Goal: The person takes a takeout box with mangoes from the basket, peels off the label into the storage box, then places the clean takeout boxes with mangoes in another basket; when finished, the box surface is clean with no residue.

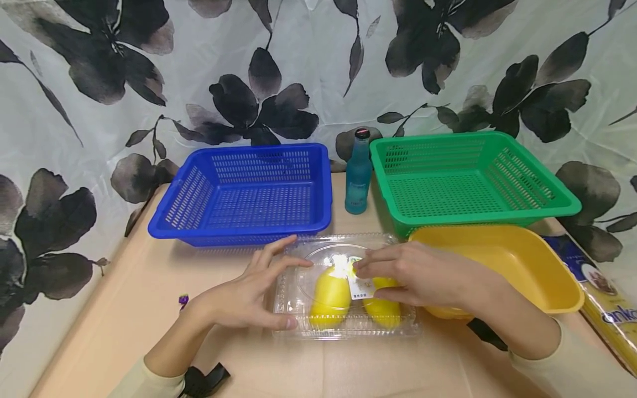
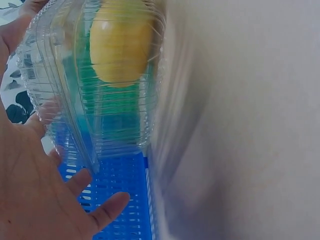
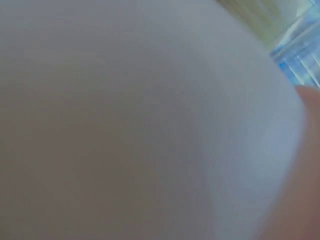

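Observation:
A clear plastic clamshell box (image 1: 298, 326) sits at the front middle of the table with its lid down. Inside lie two yellow oval fruits (image 1: 329, 298), whose kind I cannot tell for sure. My left hand (image 1: 239, 298) spreads its fingers along the box's left side; in the left wrist view its fingers (image 2: 112, 207) are apart and fairly straight. From the right, my right hand (image 1: 423, 271) reaches over the lid, fingertips by a white label (image 1: 361, 287) on top. A pale blur hides most of the right wrist view.
Behind the box stand a blue basket (image 1: 239, 229), a blue bottle (image 1: 358, 177) and a green basket (image 1: 478, 215). A yellow basin (image 1: 537, 271) is close on the right, beside a yellow-and-blue packet (image 1: 597, 293). A small purple item (image 1: 183, 300) lies at left.

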The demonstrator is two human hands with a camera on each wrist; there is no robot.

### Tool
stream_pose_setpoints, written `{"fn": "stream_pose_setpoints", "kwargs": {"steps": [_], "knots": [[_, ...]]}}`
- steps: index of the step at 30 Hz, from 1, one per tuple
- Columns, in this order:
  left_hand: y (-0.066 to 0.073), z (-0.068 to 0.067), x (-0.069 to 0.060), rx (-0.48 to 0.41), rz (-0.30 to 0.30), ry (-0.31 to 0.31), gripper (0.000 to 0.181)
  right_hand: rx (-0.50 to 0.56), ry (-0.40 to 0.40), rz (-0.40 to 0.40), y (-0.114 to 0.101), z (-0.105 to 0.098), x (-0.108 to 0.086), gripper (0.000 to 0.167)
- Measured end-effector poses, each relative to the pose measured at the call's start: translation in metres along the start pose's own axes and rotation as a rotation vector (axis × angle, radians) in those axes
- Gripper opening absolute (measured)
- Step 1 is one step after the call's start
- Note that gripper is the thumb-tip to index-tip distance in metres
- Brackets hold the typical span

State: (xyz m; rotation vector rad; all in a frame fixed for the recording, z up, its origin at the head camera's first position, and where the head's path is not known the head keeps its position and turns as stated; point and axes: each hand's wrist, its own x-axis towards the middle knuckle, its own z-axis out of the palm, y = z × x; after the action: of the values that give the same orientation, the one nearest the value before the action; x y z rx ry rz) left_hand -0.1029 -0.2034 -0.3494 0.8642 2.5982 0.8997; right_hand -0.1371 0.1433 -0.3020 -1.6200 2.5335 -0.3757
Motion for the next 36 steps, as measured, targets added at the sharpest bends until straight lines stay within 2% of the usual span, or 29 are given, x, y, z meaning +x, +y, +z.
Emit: {"fn": "stream_pose_setpoints", "kwargs": {"steps": [10, 17, 21, 30, 36], "knots": [[0.003, 0.001, 0.0, 0.005, -0.02, 0.0, 0.085, -0.04, -0.03, 0.002, -0.009, -0.005, 0.002, 0.038], [0.003, 0.0, 0.0, 0.016, -0.003, 0.004, 0.083, -0.187, -0.077, 0.025, -0.02, -0.006, 0.007, 0.042], [0.003, 0.0, 0.0, 0.017, 0.005, 0.007, 0.083, -0.215, -0.099, 0.05, -0.022, -0.006, 0.009, 0.042], [0.001, 0.001, -0.001, 0.011, 0.01, 0.008, 0.085, -0.372, -0.058, -0.014, -0.027, 0.004, 0.003, 0.044], [0.002, 0.001, -0.001, 0.003, 0.01, 0.008, 0.084, -0.486, -0.044, -0.064, -0.031, 0.003, -0.001, 0.049]]}}
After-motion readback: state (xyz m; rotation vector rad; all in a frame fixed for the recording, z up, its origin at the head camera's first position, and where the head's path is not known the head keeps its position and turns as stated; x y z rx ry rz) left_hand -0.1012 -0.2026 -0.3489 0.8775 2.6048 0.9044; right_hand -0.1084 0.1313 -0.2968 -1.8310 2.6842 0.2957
